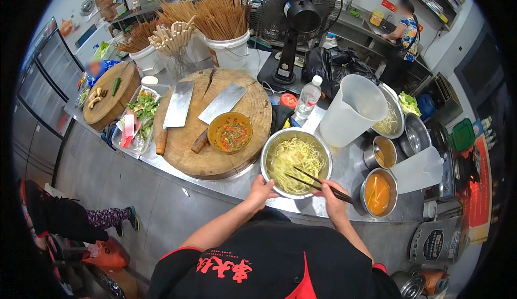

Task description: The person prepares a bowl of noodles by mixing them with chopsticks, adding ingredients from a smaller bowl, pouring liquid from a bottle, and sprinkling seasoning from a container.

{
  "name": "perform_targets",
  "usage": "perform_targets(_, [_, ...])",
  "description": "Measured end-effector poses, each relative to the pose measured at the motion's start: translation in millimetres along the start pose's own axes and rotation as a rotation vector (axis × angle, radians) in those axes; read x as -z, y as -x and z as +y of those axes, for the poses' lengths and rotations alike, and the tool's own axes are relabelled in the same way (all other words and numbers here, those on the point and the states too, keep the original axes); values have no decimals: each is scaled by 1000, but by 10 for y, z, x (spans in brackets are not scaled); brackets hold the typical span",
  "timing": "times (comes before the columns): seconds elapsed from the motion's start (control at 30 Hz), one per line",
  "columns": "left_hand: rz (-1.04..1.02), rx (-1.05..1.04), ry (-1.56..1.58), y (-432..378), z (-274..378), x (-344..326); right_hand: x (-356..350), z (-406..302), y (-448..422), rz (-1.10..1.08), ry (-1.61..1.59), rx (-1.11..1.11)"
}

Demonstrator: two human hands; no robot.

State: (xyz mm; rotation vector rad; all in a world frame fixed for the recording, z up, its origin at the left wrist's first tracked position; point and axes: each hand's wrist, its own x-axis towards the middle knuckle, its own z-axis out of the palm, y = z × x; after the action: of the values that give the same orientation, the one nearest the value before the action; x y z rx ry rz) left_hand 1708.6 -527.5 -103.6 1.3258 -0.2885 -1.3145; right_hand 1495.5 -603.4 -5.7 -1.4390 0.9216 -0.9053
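My left hand [261,191] grips the near left rim of a steel bowl [266,149] at the table's front edge. Bean sprouts [297,161] fill much of this bowl, some of them blurred. A pair of dark chopsticks [343,196] is held in my right hand [334,198], with the tips among the sprouts. On the round wooden chopping block [181,157] to the left lie two cleavers [179,104], [223,103]. An amber bowl of chopped red and green peppers [230,132] stands there too, partly over one cleaver's handle.
Right of the bowl stand a plastic pitcher [351,111], a steel pot of orange liquid [377,192] and several metal bowls. A water bottle [307,101] and a black fan [287,56] are behind. People are at the far left and upper right.
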Motion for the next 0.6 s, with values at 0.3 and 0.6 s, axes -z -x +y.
perform_targets(0.3, [5,-41,43,46,-8,17,231,-663,-48,-4,247,39])
perform_targets(0.6, [-6,12,9,61,65,-9,220,-50,-180,115,-52,-23])
